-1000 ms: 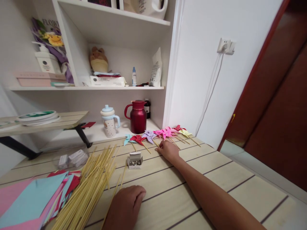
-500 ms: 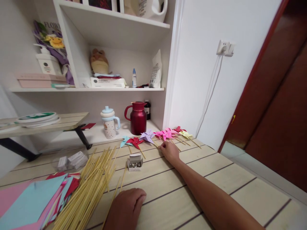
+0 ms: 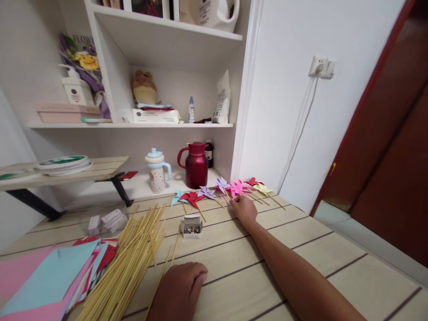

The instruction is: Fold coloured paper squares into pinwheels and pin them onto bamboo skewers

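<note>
At the back of the table my right hand (image 3: 244, 209) is closed in a pinch on the stick of a lavender pinwheel (image 3: 221, 183). A second lavender pinwheel (image 3: 206, 192) lies just left of it, beside a red pinwheel (image 3: 191, 199) and a light blue pinwheel (image 3: 178, 196). Pink pinwheels (image 3: 238, 187) and a yellow pinwheel (image 3: 262, 188) lie beyond my right hand. Near the front edge my left hand (image 3: 180, 290) rests curled on the table, its fingertips hidden underneath. Thin sticks (image 3: 167, 261) run beside it.
An open small box of metal fasteners (image 3: 191, 229) stands mid-table. Left are a heap of bamboo sticks (image 3: 130, 263), coloured paper sheets (image 3: 50, 276) and small white boxes (image 3: 112, 219). Behind stand a red jug (image 3: 196, 167), a speckled cup (image 3: 156, 174) and a raised stand (image 3: 107, 166).
My right hand has shifted slightly right, drawing one lavender pinwheel away from the other, so both now show apart. My left hand stays in place. The view has turned slightly left.
</note>
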### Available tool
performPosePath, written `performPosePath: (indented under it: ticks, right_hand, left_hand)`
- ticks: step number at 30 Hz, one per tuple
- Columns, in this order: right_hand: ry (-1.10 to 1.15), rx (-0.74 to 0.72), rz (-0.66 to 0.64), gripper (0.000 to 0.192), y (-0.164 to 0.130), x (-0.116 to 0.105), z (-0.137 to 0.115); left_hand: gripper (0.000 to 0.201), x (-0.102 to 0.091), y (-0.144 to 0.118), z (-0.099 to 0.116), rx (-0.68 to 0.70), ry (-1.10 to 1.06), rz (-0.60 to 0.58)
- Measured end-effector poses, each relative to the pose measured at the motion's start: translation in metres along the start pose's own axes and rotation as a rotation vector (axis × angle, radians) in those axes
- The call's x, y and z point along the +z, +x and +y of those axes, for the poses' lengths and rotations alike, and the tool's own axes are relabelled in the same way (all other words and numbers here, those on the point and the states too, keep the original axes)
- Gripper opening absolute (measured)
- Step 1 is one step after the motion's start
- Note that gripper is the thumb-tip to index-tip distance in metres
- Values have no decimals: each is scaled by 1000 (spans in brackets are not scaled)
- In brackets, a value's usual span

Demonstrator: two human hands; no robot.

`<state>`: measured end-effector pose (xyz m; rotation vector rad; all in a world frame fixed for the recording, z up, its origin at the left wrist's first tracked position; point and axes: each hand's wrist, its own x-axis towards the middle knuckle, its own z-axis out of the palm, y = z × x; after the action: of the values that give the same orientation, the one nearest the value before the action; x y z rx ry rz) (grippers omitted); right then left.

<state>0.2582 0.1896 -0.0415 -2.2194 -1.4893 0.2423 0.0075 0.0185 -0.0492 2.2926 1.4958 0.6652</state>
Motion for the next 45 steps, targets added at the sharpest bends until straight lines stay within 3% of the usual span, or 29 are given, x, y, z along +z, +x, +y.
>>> performPosePath:
  ticks: [12, 19, 25, 36, 45]
  right_hand:
    - [-24, -36, -28, 32, 1, 2, -5]
    - [-13, -59, 40, 32, -5, -1, -8]
    - [-35, -161, 115, 32, -14, -2, -7]
    - [-147, -288, 24, 27, -23, -3, -10]
    - [-100, -446, 23, 29, -36, -8, -12]
  left_hand:
    - [27, 2, 1, -2, 0, -24, -14]
    - [27, 0, 0, 1, -26, -30, -24]
    - [28, -2, 1, 2, -29, -33, -21]
    - [27, -4, 0, 6, 8, -13, 8]
    - [25, -3, -2, 4, 26, -15, 22]
